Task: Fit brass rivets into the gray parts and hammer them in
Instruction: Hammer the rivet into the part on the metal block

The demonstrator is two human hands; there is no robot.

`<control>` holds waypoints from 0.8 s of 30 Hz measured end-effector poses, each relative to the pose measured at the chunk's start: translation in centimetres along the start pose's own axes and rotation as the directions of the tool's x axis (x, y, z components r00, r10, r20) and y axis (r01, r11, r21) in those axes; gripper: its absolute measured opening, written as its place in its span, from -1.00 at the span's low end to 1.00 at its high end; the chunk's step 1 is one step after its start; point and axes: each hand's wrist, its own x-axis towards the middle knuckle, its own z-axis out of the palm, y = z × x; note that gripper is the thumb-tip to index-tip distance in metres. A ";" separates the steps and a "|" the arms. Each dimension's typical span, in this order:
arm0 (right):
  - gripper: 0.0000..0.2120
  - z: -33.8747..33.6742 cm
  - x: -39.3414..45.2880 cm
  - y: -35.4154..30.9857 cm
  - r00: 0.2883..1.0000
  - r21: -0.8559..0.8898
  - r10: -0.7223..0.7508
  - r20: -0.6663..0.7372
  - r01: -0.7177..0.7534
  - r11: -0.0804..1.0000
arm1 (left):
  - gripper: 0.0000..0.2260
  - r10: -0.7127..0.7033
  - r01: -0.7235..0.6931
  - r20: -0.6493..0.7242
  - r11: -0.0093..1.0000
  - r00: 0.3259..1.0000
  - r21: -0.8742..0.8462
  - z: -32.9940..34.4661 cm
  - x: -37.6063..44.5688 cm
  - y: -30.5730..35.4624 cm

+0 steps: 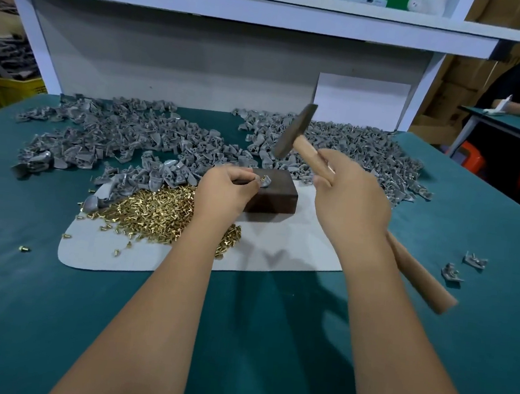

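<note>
Left hand (pixel 226 190) pinching a gray part (pixel 265 182) with rivet atop the dark block (pixel 276 195). Right hand (pixel 349 199) gripping the raised hammer (pixel 295 132).

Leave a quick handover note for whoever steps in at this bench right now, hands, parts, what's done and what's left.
Right hand grips the hammer, raised over the block.
Left hand holds a gray part with a rivet on the block.
Rivet pile sits left of the block; gray parts are heaped behind.
Two parts lie apart at right, possibly finished.
Left: strike this rivet, then work through the heaps.
</note>
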 end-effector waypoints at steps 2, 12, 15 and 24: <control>-0.65 -0.5 0.0 -0.7 0.999 -0.011 -0.040 0.023 0.041 0.999 | -0.95 -0.014 0.014 -0.006 1.000 1.000 -0.018 0.1 0.0 -0.1; -0.55 0.6 -1.5 -1.4 0.996 -0.159 -0.071 0.050 0.078 0.984 | -0.93 -0.011 0.011 -0.003 1.000 1.000 -0.024 0.4 0.3 -0.6; -0.55 0.1 -0.9 -1.8 0.994 -0.187 -0.095 0.056 0.103 0.977 | -0.92 0.004 -0.004 -0.015 1.000 1.000 -0.009 0.5 0.3 -0.6; -0.57 0.4 -1.3 -0.6 0.989 -0.160 -0.072 0.131 0.093 0.983 | -0.93 -0.006 0.006 0.002 1.000 1.000 -0.019 0.4 0.2 -0.5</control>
